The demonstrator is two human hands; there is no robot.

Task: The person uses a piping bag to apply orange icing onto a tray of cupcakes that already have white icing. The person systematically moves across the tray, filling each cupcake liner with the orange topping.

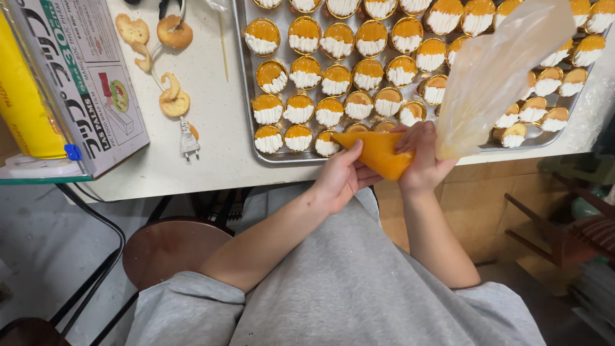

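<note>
Both my hands hold a clear plastic piping bag whose lower part is filled with orange cream. My left hand pinches the orange tip end from the left. My right hand grips the bag just above the filling, where the empty plastic flares upward. The bag's tip hovers over the front edge of a metal baking tray packed with several small round cakes in gold cups, each topped with orange glaze and white piped cream.
A white countertop carries pastry scraps, a white plug, a thin skewer and a boxed roll of film beside a yellow roll. A round brown stool sits below, and a wooden chair stands to the right.
</note>
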